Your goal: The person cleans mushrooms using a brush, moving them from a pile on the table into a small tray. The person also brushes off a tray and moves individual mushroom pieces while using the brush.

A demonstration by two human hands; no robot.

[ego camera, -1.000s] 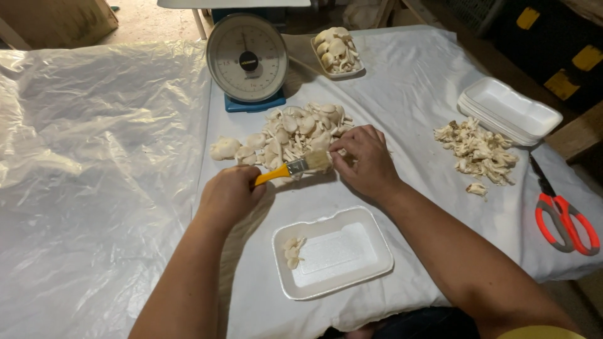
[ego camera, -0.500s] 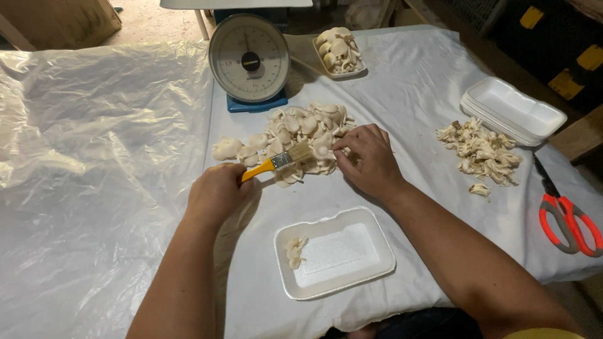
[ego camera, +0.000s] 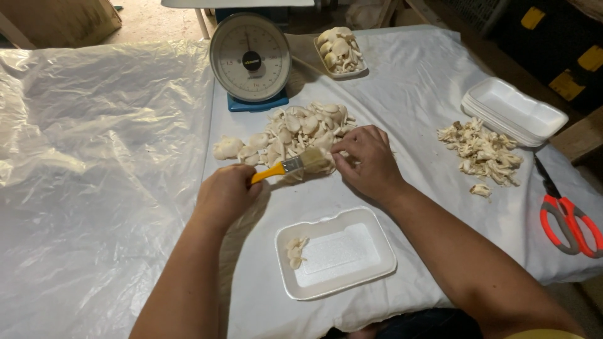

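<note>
My left hand point(ego camera: 225, 194) grips the yellow handle of a small paintbrush point(ego camera: 295, 166), whose bristles point right and touch a pale mushroom piece. My right hand point(ego camera: 367, 160) pinches that mushroom piece at the near edge of a pile of white oyster mushrooms point(ego camera: 295, 129) on the white cloth. Nearer to me lies a white foam tray point(ego camera: 342, 258) with a few mushroom pieces point(ego camera: 295, 250) at its left end.
A round dial scale point(ego camera: 250, 58) on a blue base stands behind the pile. A foam tray filled with mushrooms point(ego camera: 340, 51) sits behind it, a stack of foam trays point(ego camera: 514, 112) at right, a second mushroom heap point(ego camera: 480, 150), red-handled scissors point(ego camera: 565, 216), clear plastic sheeting point(ego camera: 94, 157) at left.
The brush has shifted slightly over the mushroom piece between my hands, a small back-and-forth stroke. The rest of the table is unchanged.
</note>
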